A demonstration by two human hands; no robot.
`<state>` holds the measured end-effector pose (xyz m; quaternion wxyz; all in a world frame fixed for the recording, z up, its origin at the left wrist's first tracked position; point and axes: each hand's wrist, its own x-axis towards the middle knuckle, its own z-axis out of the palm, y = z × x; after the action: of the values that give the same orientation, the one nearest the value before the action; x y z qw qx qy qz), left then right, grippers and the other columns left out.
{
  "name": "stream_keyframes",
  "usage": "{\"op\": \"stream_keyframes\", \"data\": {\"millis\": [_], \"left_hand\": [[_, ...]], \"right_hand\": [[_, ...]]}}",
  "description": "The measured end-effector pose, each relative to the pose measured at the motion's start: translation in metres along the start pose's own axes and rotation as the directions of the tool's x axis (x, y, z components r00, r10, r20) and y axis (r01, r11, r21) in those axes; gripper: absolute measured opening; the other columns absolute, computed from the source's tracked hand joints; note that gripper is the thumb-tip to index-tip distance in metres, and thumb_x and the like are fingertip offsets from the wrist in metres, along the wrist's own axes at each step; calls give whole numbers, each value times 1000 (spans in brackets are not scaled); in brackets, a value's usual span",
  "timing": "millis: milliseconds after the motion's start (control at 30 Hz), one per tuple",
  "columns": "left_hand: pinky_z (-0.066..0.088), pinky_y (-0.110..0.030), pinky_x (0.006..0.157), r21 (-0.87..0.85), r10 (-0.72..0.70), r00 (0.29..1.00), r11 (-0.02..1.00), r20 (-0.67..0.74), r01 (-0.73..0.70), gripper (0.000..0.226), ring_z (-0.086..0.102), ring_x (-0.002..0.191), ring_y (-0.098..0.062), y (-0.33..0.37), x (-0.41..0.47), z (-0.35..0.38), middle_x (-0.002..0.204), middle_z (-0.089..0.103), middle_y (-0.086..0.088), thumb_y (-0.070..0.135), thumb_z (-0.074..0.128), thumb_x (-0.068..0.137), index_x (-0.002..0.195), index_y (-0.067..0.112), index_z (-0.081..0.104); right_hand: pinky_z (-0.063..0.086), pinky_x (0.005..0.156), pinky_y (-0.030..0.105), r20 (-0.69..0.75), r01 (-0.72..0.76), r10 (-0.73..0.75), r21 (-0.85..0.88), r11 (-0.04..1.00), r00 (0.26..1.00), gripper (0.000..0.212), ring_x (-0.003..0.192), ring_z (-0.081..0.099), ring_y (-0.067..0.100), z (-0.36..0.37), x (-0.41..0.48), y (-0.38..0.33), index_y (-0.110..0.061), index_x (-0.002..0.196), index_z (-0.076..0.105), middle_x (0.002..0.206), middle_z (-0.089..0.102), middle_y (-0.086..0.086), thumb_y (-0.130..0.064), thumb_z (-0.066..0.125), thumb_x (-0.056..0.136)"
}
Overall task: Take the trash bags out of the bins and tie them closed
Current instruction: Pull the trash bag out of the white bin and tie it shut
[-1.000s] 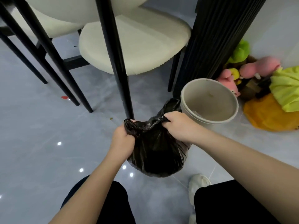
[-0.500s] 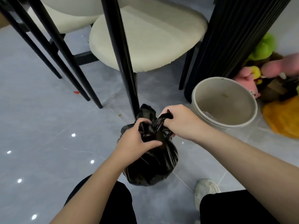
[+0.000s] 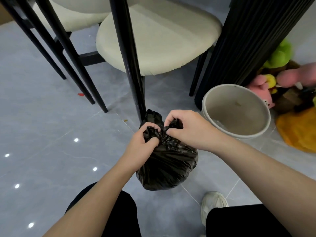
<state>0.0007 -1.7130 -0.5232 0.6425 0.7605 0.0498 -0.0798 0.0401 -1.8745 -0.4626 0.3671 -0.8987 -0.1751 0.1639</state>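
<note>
grey tiled floor [image 3: 42, 134] carries trash bag [image 3: 168, 170], beige bin [image 3: 239, 115], chairs [image 3: 153, 40], plush toys [image 3: 260, 86].

The trash bag [image 3: 167, 168] sits on the floor [image 3: 51, 142] in front of my knees, my left hand [image 3: 142, 144] and right hand [image 3: 188, 129] gripping its gathered top from either side. A chair leg [image 3: 130, 65] stands just behind it, under the chair seat [image 3: 153, 45]. The bin [image 3: 239, 136] stands to the bag's right, apart from it, in front of a ribbed column [image 3: 248, 40]. Soft toys [image 3: 277, 55] lie further right, and my shoe [image 3: 213, 204] is near the bag.

trash bag [image 3: 166, 161] neck: hidden under fingers [image 3: 174, 132] | plush toys [image 3: 290, 77]: blurred, cut by right edge | chair [image 3: 153, 40]: top cropped
</note>
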Motion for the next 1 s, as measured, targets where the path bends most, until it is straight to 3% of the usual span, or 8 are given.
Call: {"op": "stream_keyframes", "data": {"millis": [167, 300, 433, 600, 767, 867, 933, 1000], "left_hand": [[47, -22, 91, 123, 47, 981, 990, 187, -71, 48, 62, 103, 0, -7, -3, 2, 107, 67, 18, 38, 75, 68, 114, 35, 60], [44, -23, 67, 185, 120, 971, 970, 207, -159, 7, 55, 66, -2, -11, 0, 10, 68, 62, 9, 12, 70, 78, 77, 18, 67], [40, -15, 65, 158, 152, 971, 971, 184, -182, 44, 53, 65, 4, -8, 1, 5, 64, 60, 19, -1, 61, 85, 65, 39, 64], [38, -13, 71, 88, 181, 954, 974, 238, -206, 38, 51, 72, 2, 0, -9, 2, 70, 55, 16, 0, 50, 92, 69, 29, 59], [36, -15, 67, 57, 201, 929, 972, 310, -229, 33, 47, 67, 3, 12, -18, 2, 66, 50, 17, 8, 48, 85, 66, 35, 52], [37, -15, 67, 34, 212, 914, 971, 347, -238, 33, 48, 69, 1, 13, -22, 1, 68, 51, 17, 6, 48, 85, 68, 34, 53], [39, -20, 71, 25, 210, 914, 972, 348, -232, 19, 51, 74, -4, 9, -22, -1, 72, 53, 10, 6, 49, 85, 73, 18, 56], [39, -28, 73, 24, 194, 922, 976, 335, -215, 9, 51, 77, -11, 6, -21, -3, 75, 53, -9, 7, 50, 85, 79, 5, 56]], "right_hand": [[38, 52, 13, 41, 1, -1, 7, 1000, 999, 14, 56, 51, 4, -4, -2, 3, -29, 84, 65, 76, 65, -8, -17, 59, 85], [39, 55, 19, 150, 3, -11, 49, 999, 989, 25, 55, 45, 6, -4, -7, 2, -26, 81, 68, 69, 66, 1, -7, 52, 81], [45, 60, 24, 194, -54, 18, 181, 982, 981, 27, 58, 52, 13, -16, -7, 7, -24, 86, 70, 66, 61, 5, -12, 47, 87], [53, 75, 40, 163, -325, 290, 268, 907, 943, 38, 81, 66, 24, -16, 11, 44, -23, 124, 50, 94, 67, 11, -16, 31, 92], [42, 73, 28, 134, -540, 526, 303, 785, 840, 58, 94, 53, 19, 8, 26, 60, -18, 142, 30, 109, 56, 4, -29, 50, 89], [43, 75, 32, 138, -492, 473, 309, 814, 870, 13, 88, 53, 23, 19, 27, 62, -11, 97, 59, 98, 59, 9, -15, 53, 86], [38, 60, 30, 40, -406, 420, 349, 845, 907, 27, 69, 44, 19, 21, 30, 62, -14, 66, 48, 73, 50, 9, 5, 45, 85], [27, 54, 29, -26, -317, 377, 492, 811, 926, 29, 62, 37, 16, 21, 30, 60, -14, 64, 44, 67, 44, 7, 4, 41, 86]]}}
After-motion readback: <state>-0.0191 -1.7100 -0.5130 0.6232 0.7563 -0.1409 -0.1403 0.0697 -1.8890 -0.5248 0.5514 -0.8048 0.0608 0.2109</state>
